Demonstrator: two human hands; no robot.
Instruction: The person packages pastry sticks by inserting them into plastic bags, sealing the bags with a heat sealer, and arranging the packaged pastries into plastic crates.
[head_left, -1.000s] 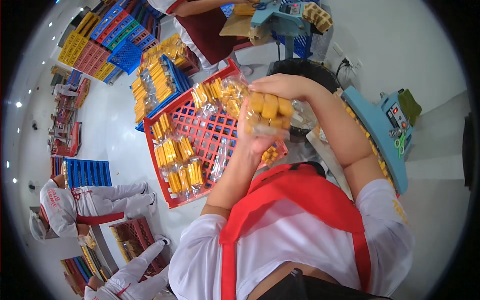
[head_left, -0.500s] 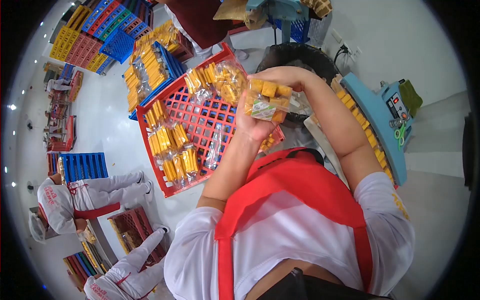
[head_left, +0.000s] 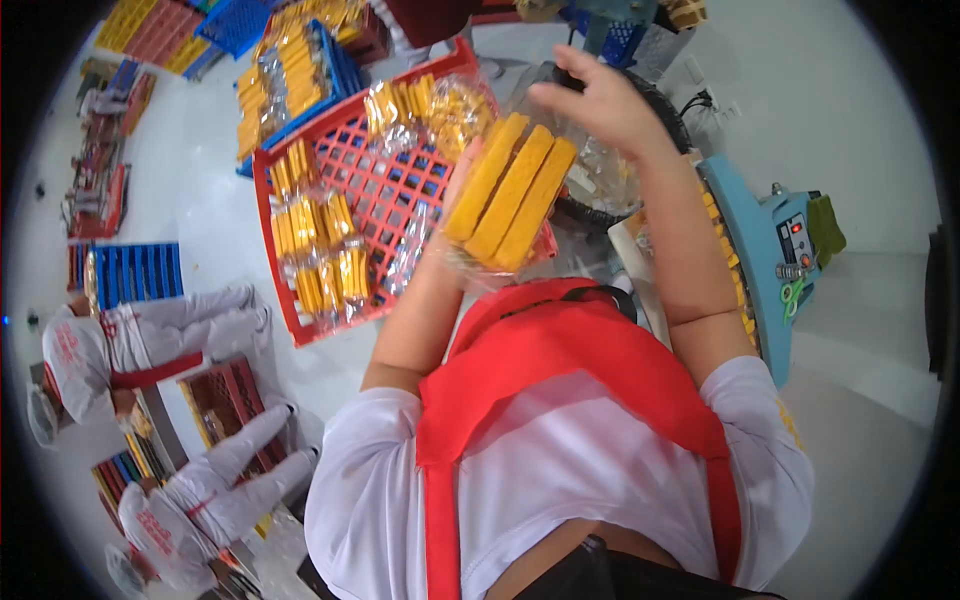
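A clear pack of long yellow sticks (head_left: 515,195) lies in my left hand (head_left: 462,180), which is mostly hidden under and behind it. My right hand (head_left: 600,100) is raised beyond the pack's upper right, fingers apart, with nothing in it. Below the hands is a red crate (head_left: 375,175) with a lattice floor. Bagged yellow sticks (head_left: 320,230) line its left side, and more bags (head_left: 398,105) lie along its far side, next to a bag of smaller yellow pieces (head_left: 458,115).
Right of my arm stands a blue-green machine (head_left: 775,250) with green scissors (head_left: 792,298) on it. A black-lined bin (head_left: 660,115) is behind my right hand. Blue crates (head_left: 345,70) hold more packs. Co-workers (head_left: 150,340) stand at the left.
My right hand has let go of the pack and moved up and away. The pack has turned, so long sticks show instead of blocky ends and a label. The view has shifted.
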